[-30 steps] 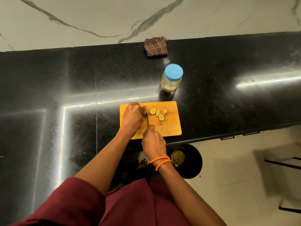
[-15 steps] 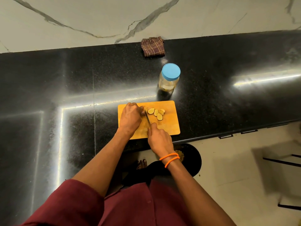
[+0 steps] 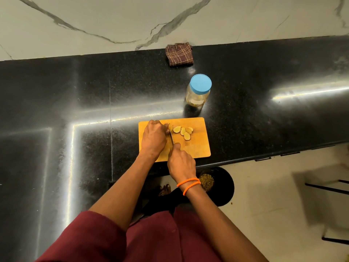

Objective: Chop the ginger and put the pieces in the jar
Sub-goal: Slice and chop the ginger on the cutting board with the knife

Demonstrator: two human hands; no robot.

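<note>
Beneath both hands, a black granite countertop [image 3: 75,103] carries a wooden cutting board [image 3: 196,146]. Beyond the hands, past the board's far edge, stands a jar [image 3: 198,91] with its blue lid on. On the board, the left hand [image 3: 154,137] curls over the uncut ginger, mostly hidden under its fingers; the right hand [image 3: 181,163] grips a knife [image 3: 171,138], blade just beside the left fingertips. Right of the blade lie the ginger slices [image 3: 183,131].

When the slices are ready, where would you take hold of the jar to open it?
Grip the blue lid from above: the jar stands upright, apart from the cutting board, its round cap unobstructed. Steady the clear body from the side.
</note>
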